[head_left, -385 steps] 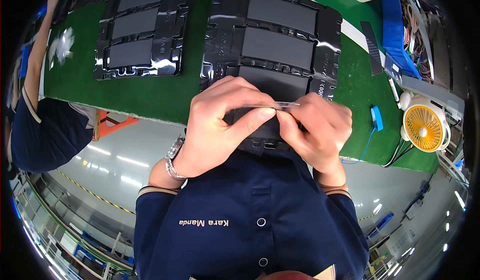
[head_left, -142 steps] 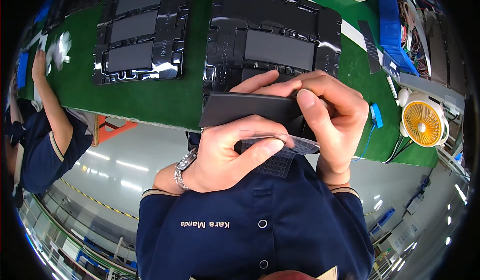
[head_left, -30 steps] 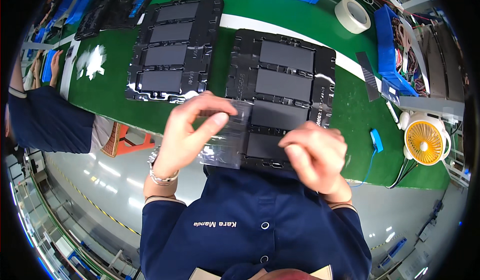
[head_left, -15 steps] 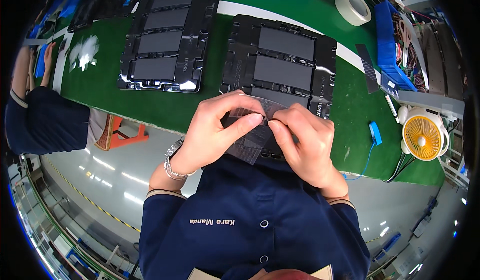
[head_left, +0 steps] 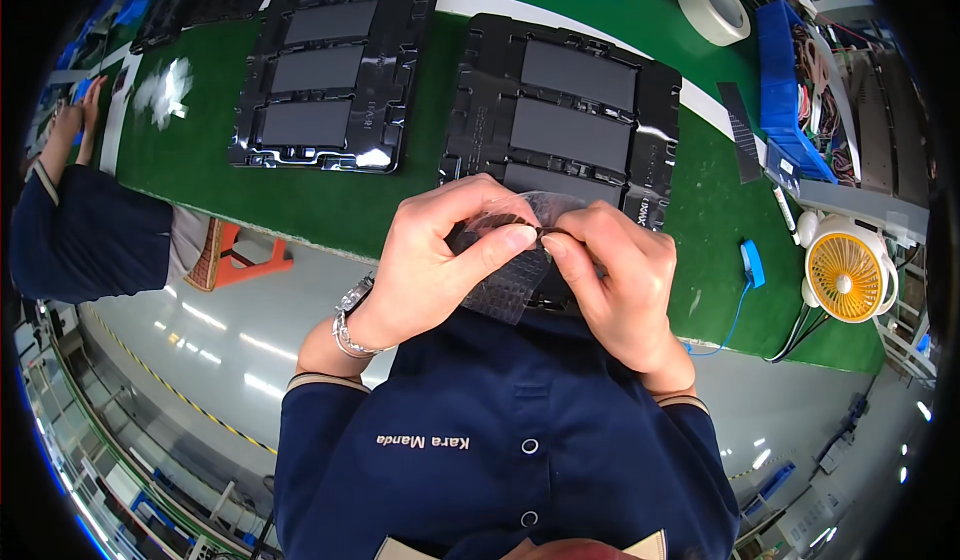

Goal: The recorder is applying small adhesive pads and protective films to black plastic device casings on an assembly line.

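Between my hands is a clear flexible plastic sheet (head_left: 503, 288) with a fine grid pattern, bent and hanging in front of my shirt. My left hand (head_left: 440, 250) pinches it at the upper edge with thumb and forefinger. Close beside it, my right hand (head_left: 622, 275) pinches at the same edge, fingertips almost touching the left ones. A narrow dark strip (head_left: 508, 222) shows at the pinch; whether it is part of the sheet I cannot tell. Just beyond lies a black plastic tray (head_left: 468, 110) with dark grey rectangular panels (head_left: 570, 132), its near end hidden by my hands.
A second black tray (head_left: 392, 80) with similar panels lies to the left on the green table (head_left: 300, 205). On the right are a tape roll (head_left: 713, 10), a blue bin (head_left: 785, 90) of cables, a marker (head_left: 785, 212) and a yellow-white fan (head_left: 845, 272). Another person (head_left: 95, 225) works at far left.
My fingertips have shifted slightly right along the sheet's upper edge, and the sheet is more curled, with the dark strip showing more. The whole view has shifted a little.
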`<action>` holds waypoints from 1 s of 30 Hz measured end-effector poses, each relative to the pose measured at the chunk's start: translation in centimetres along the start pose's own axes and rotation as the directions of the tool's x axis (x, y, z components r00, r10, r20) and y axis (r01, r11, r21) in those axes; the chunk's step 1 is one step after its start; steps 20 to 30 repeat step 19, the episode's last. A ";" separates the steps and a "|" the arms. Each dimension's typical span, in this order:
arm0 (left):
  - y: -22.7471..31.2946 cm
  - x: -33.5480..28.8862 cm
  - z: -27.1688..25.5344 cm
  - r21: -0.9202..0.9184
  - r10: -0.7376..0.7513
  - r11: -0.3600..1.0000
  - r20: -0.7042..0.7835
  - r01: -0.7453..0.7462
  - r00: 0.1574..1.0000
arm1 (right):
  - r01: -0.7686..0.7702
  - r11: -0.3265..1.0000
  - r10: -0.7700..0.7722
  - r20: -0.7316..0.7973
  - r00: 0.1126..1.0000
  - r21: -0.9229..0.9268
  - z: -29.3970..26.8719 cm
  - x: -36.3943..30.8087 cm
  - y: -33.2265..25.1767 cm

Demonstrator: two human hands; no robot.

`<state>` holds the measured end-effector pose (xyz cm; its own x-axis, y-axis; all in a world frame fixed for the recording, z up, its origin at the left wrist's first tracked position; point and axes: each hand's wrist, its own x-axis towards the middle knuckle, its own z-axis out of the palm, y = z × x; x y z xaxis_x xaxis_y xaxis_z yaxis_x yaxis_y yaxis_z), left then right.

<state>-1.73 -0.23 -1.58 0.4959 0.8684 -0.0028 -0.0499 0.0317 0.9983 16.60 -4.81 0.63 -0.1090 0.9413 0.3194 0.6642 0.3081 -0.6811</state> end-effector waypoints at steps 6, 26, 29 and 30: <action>0.3 -0.1 0.1 0.066 0.025 0.998 0.000 -0.025 1.000 | 0.022 0.999 -0.021 -0.026 0.999 0.025 0.1 0.1 0.3; -0.4 -1.3 -0.6 0.641 0.047 0.716 0.351 -0.277 0.935 | -0.055 0.988 0.076 -0.146 0.986 0.146 -2.6 -1.2 2.3; -0.4 -1.3 -0.6 0.641 0.047 0.716 0.351 -0.277 0.935 | -0.055 0.988 0.076 -0.146 0.986 0.146 -2.6 -1.2 2.3; -0.4 -1.3 -0.6 0.641 0.047 0.716 0.351 -0.277 0.935 | -0.055 0.988 0.076 -0.146 0.986 0.146 -2.6 -1.2 2.3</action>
